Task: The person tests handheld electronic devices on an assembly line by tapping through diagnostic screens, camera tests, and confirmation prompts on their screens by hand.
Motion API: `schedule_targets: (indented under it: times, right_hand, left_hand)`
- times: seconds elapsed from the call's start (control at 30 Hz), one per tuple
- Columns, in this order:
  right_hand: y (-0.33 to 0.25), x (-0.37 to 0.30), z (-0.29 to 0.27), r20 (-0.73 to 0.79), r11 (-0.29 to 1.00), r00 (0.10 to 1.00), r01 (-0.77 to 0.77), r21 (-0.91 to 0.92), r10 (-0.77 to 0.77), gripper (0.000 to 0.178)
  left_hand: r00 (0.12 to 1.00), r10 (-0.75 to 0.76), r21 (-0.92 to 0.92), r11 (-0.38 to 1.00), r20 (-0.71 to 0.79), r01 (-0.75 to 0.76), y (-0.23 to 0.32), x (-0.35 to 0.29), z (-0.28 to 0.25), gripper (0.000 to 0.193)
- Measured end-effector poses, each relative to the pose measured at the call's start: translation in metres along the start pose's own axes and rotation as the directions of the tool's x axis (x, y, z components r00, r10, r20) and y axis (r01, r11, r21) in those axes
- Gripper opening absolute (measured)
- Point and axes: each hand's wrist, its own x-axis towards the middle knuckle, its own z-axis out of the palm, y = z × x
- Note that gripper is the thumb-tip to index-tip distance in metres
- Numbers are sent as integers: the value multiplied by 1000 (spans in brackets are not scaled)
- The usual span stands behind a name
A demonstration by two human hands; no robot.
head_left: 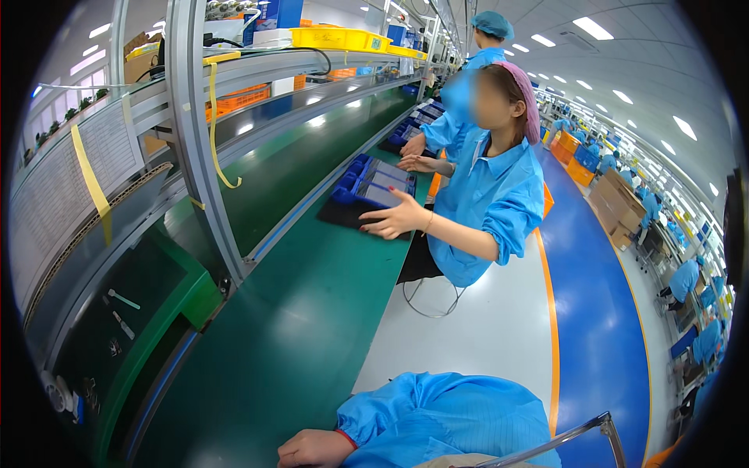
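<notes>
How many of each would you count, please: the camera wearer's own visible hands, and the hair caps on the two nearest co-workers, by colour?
Wearer's own hand: 1
Pink hair cap: 1
Blue hair cap: 1
Total: 3

**Bright, Even Light; Curved Edges**

The scene is lit brightly by rows of white ceiling lamps point(591, 29). Soft glare is reflected off the green worktop point(335, 300) and blue floor point(589, 312). Straight lines are bent toward the rim, and the corners are lost in black. The face of the nearest co-worker point(488, 222) is smoothly blurred.
</notes>
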Motion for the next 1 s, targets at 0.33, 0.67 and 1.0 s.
schedule_targets:
  times: [0.33, 0.67, 1.0]
  right_hand:
    - [4, -5, -2, 54, 996, 995, -81, 25, 80, 16]
    - [6, -4, -3, 47, 996, 995, -88, 31, 86, 16]
    - [2, -4, -6, 74, 996, 993, -88, -10, 88, 27]
  left_hand:
    - [998, -58, -34, 998, 33, 59, 6, -11, -5, 47]
    - [996, -4, -34, 999, -90, 1, 4, -15, 3, 43]
    - [973, 64, 10, 998, -220, -63, -8, 0, 24, 42]
